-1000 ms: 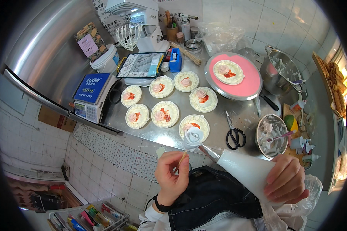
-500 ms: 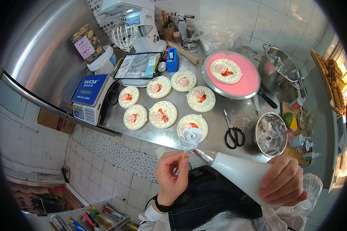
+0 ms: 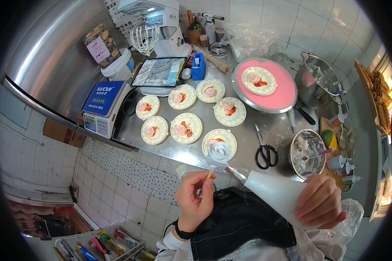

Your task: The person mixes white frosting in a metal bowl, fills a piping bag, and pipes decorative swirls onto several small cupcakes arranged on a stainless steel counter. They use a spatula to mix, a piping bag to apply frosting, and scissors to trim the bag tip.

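My left hand (image 3: pixel 195 196) pinches a thin wooden stick (image 3: pixel 210 174). On its upper end sits a pale white cream flower (image 3: pixel 219 151) with several curled petals. My right hand (image 3: pixel 320 201) is wrapped round the full end of a piping bag (image 3: pixel 275 191) of white cream. Its metal nozzle (image 3: pixel 238 175) points up and left, just below and right of the flower. Behind the flower, partly hidden by it, stands a round cream-topped cake (image 3: pixel 231 140) with red pieces. Several similar cakes, such as one (image 3: pixel 186 128) with a pink rose, stand farther left.
Black-handled scissors (image 3: pixel 265 150) lie right of the nearest cake, beside a metal bowl (image 3: pixel 293 162) with cream remains. A pink turntable (image 3: pixel 287 89) bears another cake. A scale (image 3: pixel 101 124), tablet (image 3: pixel 159 71), mixer (image 3: pixel 164 41) and large pot (image 3: pixel 314 98) stand farther back.
The nozzle has drawn slightly right and down from the flower. The flower has turned, showing its curled petals more from above. The whole view has shifted a little.
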`<state>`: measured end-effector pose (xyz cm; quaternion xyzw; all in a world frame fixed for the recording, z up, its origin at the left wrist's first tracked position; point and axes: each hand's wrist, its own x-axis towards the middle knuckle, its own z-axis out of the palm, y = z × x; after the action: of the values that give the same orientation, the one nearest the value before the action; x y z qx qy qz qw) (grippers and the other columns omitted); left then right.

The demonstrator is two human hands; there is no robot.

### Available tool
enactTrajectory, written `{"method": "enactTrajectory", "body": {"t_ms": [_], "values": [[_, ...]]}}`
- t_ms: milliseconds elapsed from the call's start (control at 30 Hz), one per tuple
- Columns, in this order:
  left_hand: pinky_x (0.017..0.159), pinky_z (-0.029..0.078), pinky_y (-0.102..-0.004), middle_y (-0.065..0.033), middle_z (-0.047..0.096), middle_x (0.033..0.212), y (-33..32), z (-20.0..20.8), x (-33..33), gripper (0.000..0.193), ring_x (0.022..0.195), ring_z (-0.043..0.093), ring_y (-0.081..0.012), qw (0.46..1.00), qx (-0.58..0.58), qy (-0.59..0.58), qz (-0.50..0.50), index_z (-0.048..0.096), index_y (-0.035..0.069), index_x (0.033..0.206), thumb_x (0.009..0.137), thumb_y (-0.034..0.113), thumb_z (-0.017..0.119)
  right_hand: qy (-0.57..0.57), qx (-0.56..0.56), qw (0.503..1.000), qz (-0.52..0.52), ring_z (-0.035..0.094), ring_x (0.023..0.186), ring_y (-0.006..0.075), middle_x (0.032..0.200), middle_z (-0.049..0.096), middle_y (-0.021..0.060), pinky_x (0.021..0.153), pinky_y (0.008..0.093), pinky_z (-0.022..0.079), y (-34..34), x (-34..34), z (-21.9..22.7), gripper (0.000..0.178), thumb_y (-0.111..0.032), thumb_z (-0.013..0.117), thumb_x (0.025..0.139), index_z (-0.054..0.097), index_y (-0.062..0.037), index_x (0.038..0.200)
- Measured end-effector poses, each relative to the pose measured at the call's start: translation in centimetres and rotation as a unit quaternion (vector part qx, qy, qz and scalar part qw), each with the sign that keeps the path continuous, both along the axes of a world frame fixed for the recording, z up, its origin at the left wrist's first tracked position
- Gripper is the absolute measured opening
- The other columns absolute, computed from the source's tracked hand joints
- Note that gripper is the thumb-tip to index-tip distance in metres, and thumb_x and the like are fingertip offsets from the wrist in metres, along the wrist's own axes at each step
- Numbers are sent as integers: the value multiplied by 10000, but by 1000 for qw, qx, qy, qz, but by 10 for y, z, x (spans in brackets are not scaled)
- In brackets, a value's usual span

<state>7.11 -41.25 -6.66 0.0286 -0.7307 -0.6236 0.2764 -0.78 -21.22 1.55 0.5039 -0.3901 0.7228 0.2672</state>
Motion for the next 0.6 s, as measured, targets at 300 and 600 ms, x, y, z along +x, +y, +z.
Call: {"method": "enactTrajectory", "body": {"t_ms": [300, 600], "values": [[594, 422, -196, -92, 569, 939, 0, 0, -1, 146, 639, 504, -64, 1000, -5, 23, 0, 498, -8, 1017, 931, 100, 546, -6, -39, 999, -2, 549, 467, 84, 464, 534, -13, 564, 225, 520, -7, 5, 8, 583, -256, 295, 958, 487, -142, 420], [578, 433, -192, -119, 615, 907, -2, 0, 1, 161, 621, 508, -63, 1000, 5, 10, 2, 502, -14, 1033, 941, 116, 531, 12, 7, 1000, -3, 625, 569, 170, 608, 611, 61, 583, 312, 566, 3, 0, 3, 627, -261, 229, 1001, 588, -55, 530]]}}
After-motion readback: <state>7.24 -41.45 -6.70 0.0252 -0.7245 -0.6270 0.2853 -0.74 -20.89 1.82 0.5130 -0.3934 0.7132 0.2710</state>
